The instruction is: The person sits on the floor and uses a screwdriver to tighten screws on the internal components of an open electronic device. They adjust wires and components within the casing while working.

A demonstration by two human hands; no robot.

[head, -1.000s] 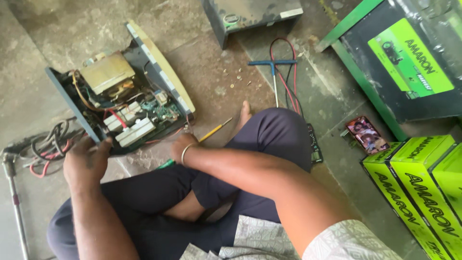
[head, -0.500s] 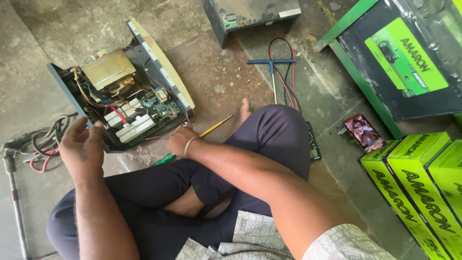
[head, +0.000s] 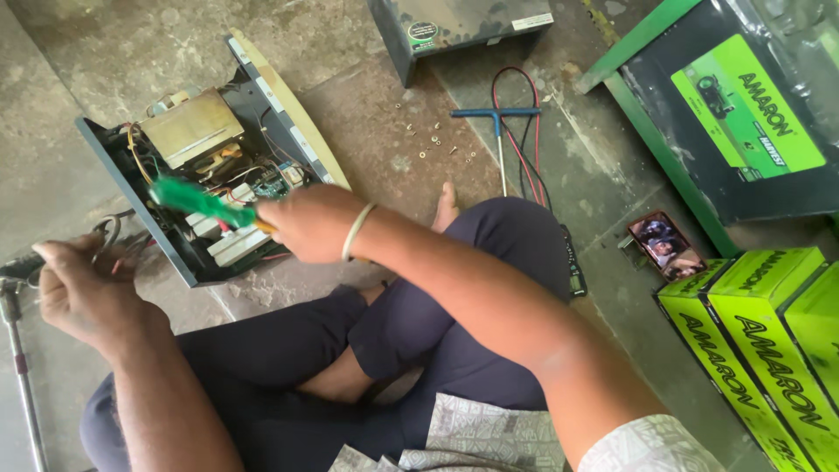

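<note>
Now the right hand (head: 306, 223) is clenched around a green-handled screwdriver (head: 199, 201), which it has lifted since a moment ago, when the tool lay on the floor beside the knee. The handle points left, over the open front of the electronics case (head: 205, 188), so the work seems to have passed from fetching the tool to using it on the unit. A pale band sits on that wrist.

Nearer, at the left edge of the floor, the left hand (head: 83, 288) has drawn back from the case and now rests half curled beside a tangle of wires (head: 114, 240); whether it pinches any of them I cannot tell. A metal rod (head: 24, 385) lies just beyond it.

The case stands tilted on the concrete floor (head: 114, 52), with a metal block and circuit boards exposed inside.

Farther out, small loose screws (head: 433, 140) are scattered on the floor, next to a blue T-handled tool (head: 496, 114) and red and black cables (head: 524, 149). Green boxes (head: 760, 350) stack at the right edge, and 1 dark cover (head: 459, 26) sits at the far edge.
</note>
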